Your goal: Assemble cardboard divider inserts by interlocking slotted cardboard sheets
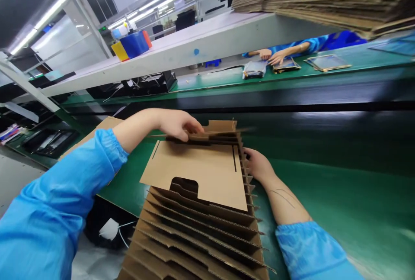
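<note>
Left hand [177, 124] pinches a sheet [223, 131] over the rack [194, 232]; right hand [257, 164] against its right side, grip unclear.

A green bench [340, 202] runs from near left to far right. A stack of slotted cardboard sheets [194, 210] lies on its near left part, with a flat cardboard piece [106, 123] beside it further left. Flat screens [327, 62] lie on the far bench [220, 81].

Head camera looks forward and down, close over the green bench [340, 210].
</note>
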The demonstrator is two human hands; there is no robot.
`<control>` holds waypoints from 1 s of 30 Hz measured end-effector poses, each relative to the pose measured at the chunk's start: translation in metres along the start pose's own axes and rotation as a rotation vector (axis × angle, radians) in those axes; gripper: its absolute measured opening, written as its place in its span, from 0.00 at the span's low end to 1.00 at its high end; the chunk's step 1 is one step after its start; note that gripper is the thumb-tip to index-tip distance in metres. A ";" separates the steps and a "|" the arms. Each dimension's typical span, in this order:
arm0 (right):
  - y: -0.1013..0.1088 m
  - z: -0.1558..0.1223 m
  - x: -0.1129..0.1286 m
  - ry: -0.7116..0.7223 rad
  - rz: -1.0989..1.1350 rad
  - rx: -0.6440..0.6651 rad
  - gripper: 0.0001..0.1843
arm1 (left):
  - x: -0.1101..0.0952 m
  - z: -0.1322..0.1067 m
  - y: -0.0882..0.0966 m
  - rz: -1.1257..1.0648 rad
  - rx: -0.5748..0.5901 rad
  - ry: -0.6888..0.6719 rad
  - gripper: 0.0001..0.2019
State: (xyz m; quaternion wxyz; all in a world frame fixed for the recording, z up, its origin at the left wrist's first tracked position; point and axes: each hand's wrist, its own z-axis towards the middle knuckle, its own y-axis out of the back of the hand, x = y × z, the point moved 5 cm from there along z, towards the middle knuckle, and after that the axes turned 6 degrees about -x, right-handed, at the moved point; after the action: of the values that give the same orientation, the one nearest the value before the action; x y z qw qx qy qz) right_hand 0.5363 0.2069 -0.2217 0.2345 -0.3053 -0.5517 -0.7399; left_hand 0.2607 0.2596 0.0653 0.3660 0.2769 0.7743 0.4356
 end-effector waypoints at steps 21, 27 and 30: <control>-0.004 0.005 -0.001 -0.019 0.038 0.014 0.16 | 0.003 0.048 0.060 0.614 -0.287 0.206 0.12; -0.007 0.005 -0.002 -0.013 0.033 0.020 0.17 | 0.025 0.047 0.073 0.586 -0.259 0.234 0.15; -0.007 0.005 -0.001 -0.013 0.032 0.015 0.17 | 0.035 0.045 0.076 0.598 -0.228 0.260 0.17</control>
State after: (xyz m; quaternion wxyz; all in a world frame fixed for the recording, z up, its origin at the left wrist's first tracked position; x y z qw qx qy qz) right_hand 0.5333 0.2137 -0.2256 0.2450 -0.3170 -0.5536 -0.7301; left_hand 0.2851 0.3420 0.1050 0.1488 0.3910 0.6457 0.6388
